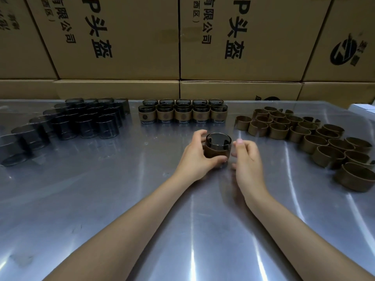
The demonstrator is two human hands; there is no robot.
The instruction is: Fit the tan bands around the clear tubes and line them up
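Shiny tabletop (182,230) sits closest to me. Left hand (194,157) curls its fingers round the banded tube (218,147), standing upright mid-tabletop. Right hand (246,157) waits just beside it, fingers loose, holding nothing. Finished rows (182,112) stand beyond, toward the far edge.

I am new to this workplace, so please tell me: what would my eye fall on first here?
First, the banded tube at the centre of the metal table, gripped by the left hand, the right hand beside it. Then bare tubes far left, finished ones behind, loose bands right.
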